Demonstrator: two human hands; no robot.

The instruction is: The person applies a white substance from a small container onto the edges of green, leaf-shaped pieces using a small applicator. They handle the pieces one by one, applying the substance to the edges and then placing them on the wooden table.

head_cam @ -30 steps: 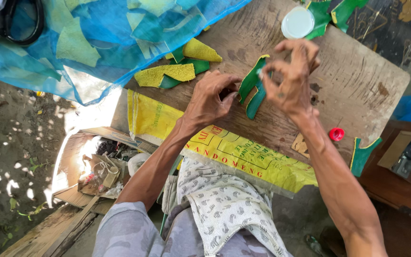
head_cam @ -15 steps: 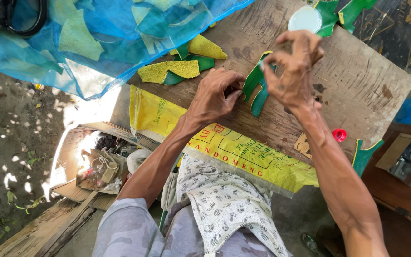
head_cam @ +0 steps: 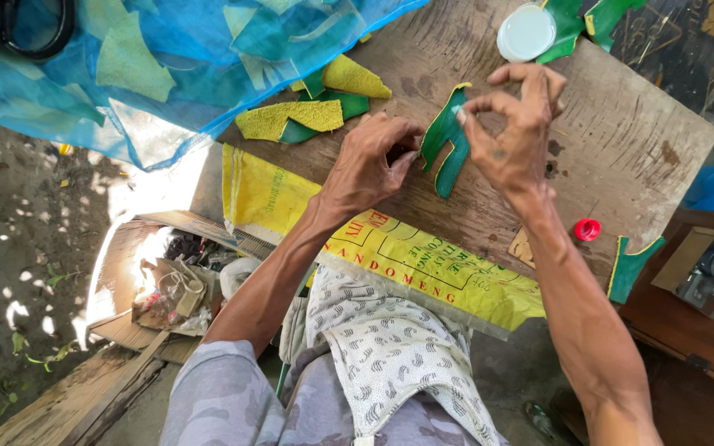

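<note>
Head view, looking down on a worn wooden board (head_cam: 621,124) laid over a yellow sack (head_cam: 423,264). Left hand (head_cam: 369,161) near the board's middle, fingers curled closed on the left edge of a green forked cut piece (head_cam: 448,153), pinning it against the wood. Right hand (head_cam: 514,132) raised just beside the piece's upper tip, thumb and forefinger pinched together on that tip, remaining fingers spread and lifted. Whether something small sits inside the pinch: cannot tell.

Progress, as a judgement from the layout:
- Cutting appears done for several pieces: yellow and green pieces (head_cam: 307,116) stacked towards the board's left edge, a further green piece with yellow edge (head_cam: 630,264) hanging at the near right edge, more green scraps (head_cam: 588,21) at the far edge.
- Open white round tub (head_cam: 526,31) at the far edge and red cap (head_cam: 587,229) near the near right edge, both set aside, apart from the hands.
- Piece in hand under work at its tip only; lower prongs untouched.
- Blue mesh (head_cam: 167,58) with further offcuts lying over the far left corner, unhandled.
</note>
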